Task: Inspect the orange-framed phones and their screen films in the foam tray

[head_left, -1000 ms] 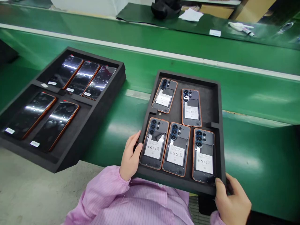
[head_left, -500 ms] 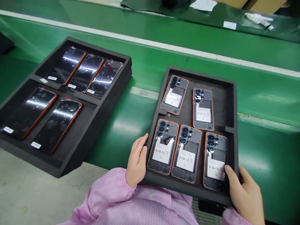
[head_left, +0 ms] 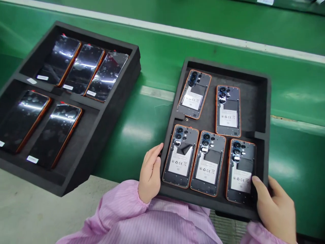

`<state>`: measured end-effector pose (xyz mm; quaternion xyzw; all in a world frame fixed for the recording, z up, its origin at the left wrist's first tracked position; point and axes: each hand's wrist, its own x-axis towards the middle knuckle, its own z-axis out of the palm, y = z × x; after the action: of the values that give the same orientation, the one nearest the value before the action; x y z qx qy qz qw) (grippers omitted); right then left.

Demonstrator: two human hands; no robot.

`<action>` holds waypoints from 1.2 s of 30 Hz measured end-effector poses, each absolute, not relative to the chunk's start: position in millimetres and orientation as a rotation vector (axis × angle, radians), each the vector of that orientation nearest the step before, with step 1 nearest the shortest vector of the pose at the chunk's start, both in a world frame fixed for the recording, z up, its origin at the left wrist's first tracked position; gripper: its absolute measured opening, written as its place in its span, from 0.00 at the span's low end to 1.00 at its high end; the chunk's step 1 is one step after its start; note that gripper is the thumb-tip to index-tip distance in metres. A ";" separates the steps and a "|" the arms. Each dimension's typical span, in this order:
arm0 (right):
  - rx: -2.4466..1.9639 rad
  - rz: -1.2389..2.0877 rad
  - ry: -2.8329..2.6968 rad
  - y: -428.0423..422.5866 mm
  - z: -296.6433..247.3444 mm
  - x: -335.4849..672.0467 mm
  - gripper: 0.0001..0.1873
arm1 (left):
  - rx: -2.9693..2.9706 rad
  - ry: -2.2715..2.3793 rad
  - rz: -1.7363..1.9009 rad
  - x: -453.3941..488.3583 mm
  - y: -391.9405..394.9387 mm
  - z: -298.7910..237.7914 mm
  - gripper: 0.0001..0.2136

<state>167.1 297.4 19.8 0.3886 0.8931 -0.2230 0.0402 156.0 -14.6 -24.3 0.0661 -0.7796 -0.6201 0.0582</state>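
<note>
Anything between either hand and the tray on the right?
Nothing visible. The left hand is up against the left side of the tray; the right hand grips its right side, by the near corner.

The black, open-topped tray (head_left: 254, 103) carries five orange-edged phones (head_left: 230, 105), backs up, white labels (head_left: 206, 171) visible: three near, two far.

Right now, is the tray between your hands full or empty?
Partly full: the tray holds five phones, but its bare bottom shows beside the far right phone.
</note>
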 end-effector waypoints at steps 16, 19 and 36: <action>1.163 -0.681 2.779 297.9 16.8 167.3 0.31 | 0.267 -2.303 -1.904 155.7 -12.8 -25.0 0.20; 1.158 -0.710 2.780 298.7 15.4 167.7 0.31 | 0.276 -2.305 -1.888 155.9 -12.5 -24.4 0.20; 1.153 -0.735 2.787 300.7 12.8 170.2 0.30 | 0.284 -2.307 -1.855 154.3 -10.8 -22.6 0.19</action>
<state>170.2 300.7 12.8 0.3713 0.8976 -0.2367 0.0186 154.3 -10.8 -22.6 0.0952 -0.7730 -0.6216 0.0840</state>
